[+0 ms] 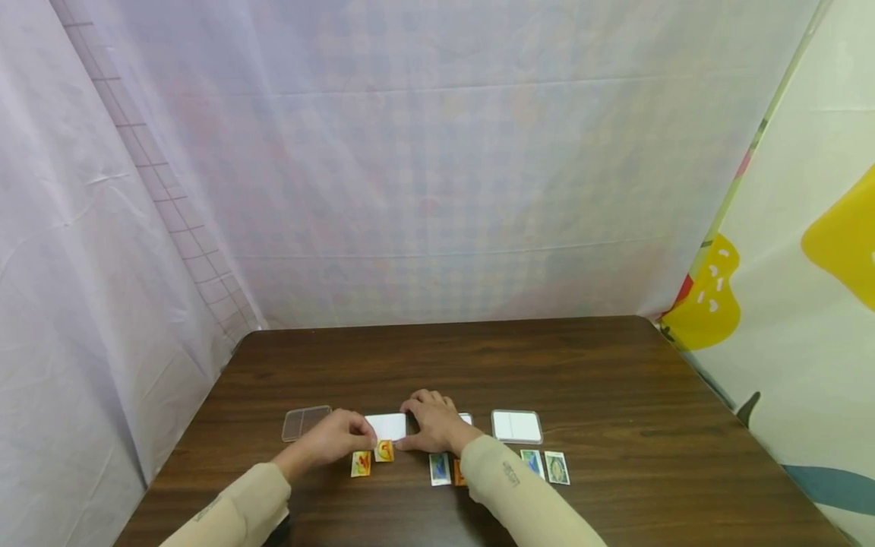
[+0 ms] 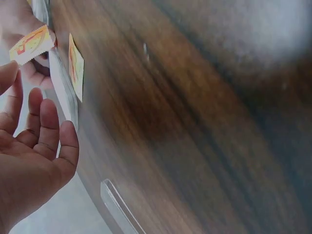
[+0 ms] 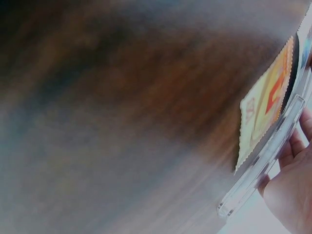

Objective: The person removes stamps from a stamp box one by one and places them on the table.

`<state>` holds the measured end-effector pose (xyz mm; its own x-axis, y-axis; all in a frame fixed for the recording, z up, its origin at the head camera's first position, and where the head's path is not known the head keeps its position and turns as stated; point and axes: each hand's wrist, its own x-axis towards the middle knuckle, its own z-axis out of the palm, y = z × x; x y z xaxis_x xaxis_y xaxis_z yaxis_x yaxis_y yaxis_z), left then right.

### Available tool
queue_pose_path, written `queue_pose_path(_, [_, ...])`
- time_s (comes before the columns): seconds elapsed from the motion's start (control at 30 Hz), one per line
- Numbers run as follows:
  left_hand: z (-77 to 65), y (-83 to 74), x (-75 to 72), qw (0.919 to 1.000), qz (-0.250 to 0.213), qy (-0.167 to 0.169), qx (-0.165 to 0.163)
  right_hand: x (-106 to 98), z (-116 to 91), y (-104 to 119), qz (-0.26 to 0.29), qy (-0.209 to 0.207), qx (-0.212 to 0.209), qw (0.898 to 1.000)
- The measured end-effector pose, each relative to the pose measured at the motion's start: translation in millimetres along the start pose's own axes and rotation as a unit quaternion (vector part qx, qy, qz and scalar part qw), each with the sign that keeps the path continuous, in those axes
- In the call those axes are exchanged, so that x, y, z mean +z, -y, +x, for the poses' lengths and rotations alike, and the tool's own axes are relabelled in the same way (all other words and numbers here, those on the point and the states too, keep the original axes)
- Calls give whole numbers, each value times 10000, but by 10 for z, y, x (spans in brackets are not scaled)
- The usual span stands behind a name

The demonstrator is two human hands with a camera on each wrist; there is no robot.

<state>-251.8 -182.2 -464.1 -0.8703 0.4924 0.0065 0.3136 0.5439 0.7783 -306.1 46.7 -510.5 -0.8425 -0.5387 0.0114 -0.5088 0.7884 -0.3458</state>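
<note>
My left hand (image 1: 343,436) pinches a yellow-and-red postage stamp (image 2: 32,45) with serrated edges between thumb and index finger; its other fingers hang loosely. The raised stamp is over the near edge of a flat case with a white insert (image 1: 386,427). A similar yellow stamp (image 1: 361,464) lies on the table just below the left hand. At the right end of that same case, my right hand (image 1: 434,424) holds it, thumb on the near side and index finger on the far side. The right hand and forearm partly cover a second white case (image 1: 466,418).
A clear case (image 1: 306,423) lies at the left and another white-lined case (image 1: 516,427) at the right. Nearer to me are a blue stamp (image 1: 440,469), an orange stamp (image 3: 267,105) partly behind the right sleeve, another blue stamp (image 1: 532,463) and a greenish stamp (image 1: 557,468). Curtains surround the table (image 1: 437,357).
</note>
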Motion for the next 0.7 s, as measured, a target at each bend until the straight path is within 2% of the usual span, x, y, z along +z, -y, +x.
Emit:
queue_pose_path(0.17, [-18,0,42,9999,50,-38,96,-23,-18,16,-44,4,-23,10000])
queue_pose_path(0.33, [-16,18,61,9987,439,-154,208,-128,-79,89,-48,102,-8,9999])
queue_pose_path(0.53, [1,27,99,9939,1063,-272,58,-119,-77,84,-29,100,-9,9999])
queue_pose_path(0.7, [4,20,117,9915,1259,-340,-10,-91,-66,67,-10,21,-60,10000])
